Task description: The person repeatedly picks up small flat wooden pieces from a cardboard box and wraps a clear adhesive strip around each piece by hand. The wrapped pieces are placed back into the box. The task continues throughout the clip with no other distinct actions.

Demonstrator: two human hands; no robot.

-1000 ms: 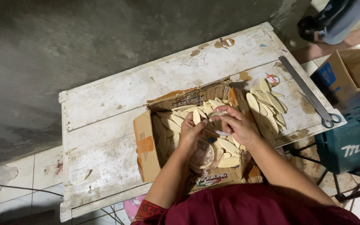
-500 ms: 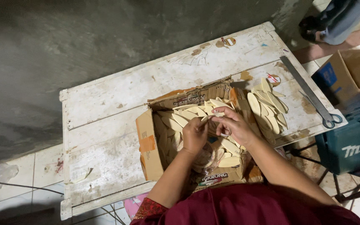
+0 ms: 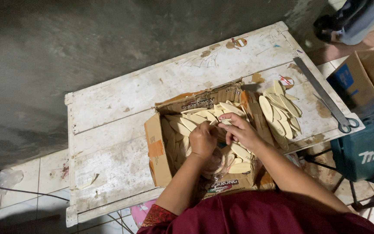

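Hands over the cardboard box (image 3: 159, 149), which sits near the middle of the worn white table (image 3: 122, 112). My left hand (image 3: 203, 141) is curled nearly closed, fingers bent inward; what it grips is too small and too covered to make out, so I cannot tell for sure that it holds anything. My right hand (image 3: 239, 130) is at 2 o'clock from the left, touching or nearly touching it, fingers bent and half closed around one of the pale wooden slips (image 3: 191, 123); whether it truly pinches the piece is hard to tell.

Box contents: many flat, leaf-shaped pale wooden slips, heaped loosely, filling most of the inside. Its flaps are folded out; the near flap is partly hidden by my forearms. A roll of clear tape (image 3: 216, 162) seems to sit under my left wrist, mostly covered.

At 2 o'clock from the box, a second pile of slips (image 3: 280, 110) lies fanned on the bare tabletop, just beside the box's right flap. Farther at 3 o'clock, long metal scissors (image 3: 325, 99) lie along the table's right edge, handles toward me.

Off the table at 3 o'clock: a teal tool case (image 3: 364, 151), cut off by the frame, and behind it an open brown carton (image 3: 373, 73), its inside not visible. At 1 o'clock, another person's shoe and trouser leg (image 3: 347, 19), cropped.
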